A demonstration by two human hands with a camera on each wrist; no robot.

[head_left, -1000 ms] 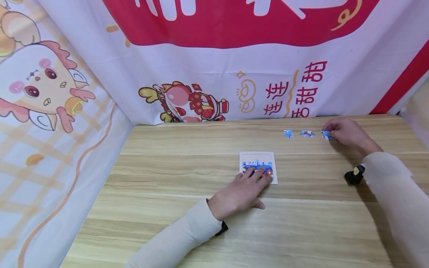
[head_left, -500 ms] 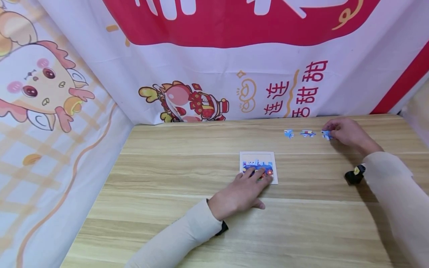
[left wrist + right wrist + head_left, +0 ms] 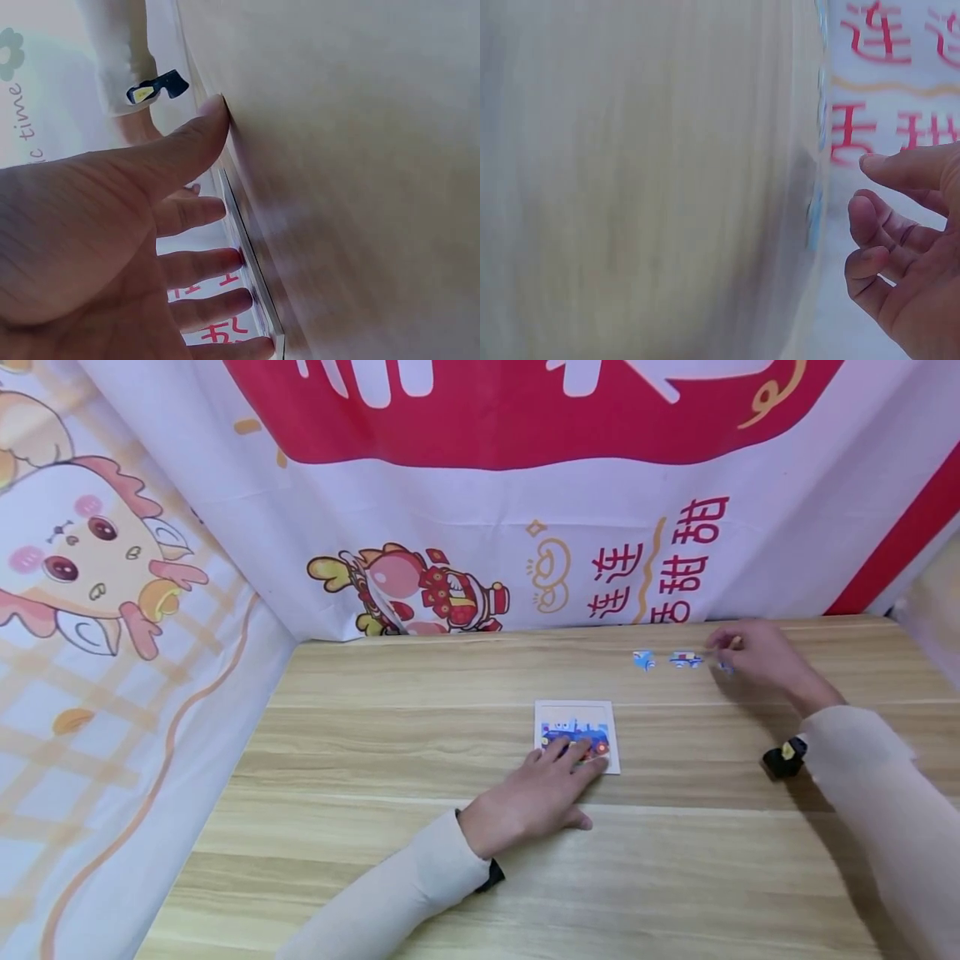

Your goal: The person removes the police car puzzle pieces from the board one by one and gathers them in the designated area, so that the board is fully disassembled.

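My left hand point(image 3: 528, 797) rests its fingertips on a white-framed jigsaw puzzle board point(image 3: 576, 703) at the middle of the table. A blue vehicle picture fills the board's lower part, partly hidden under the fingers. In the left wrist view the fingers point(image 3: 206, 266) reach straight onto the board's surface. At the back right, my right hand point(image 3: 761, 656) hovers over a blue puzzle piece point(image 3: 725, 667), which it partly covers. The right wrist view shows the thumb and fingers apart, holding nothing, with the piece point(image 3: 814, 217) lying on the table beside them.
Two more puzzle pieces lie left of the right hand: one with a red and yellow patch point(image 3: 686, 659) and a light blue one point(image 3: 643, 661). A printed cloth point(image 3: 450, 502) hangs along the table's back edge; another point(image 3: 150, 693) covers the left side.
My right hand has come off the rightmost puzzle piece and shifted slightly left, now covering more of it in the head view. The left hand stays in place on the board.
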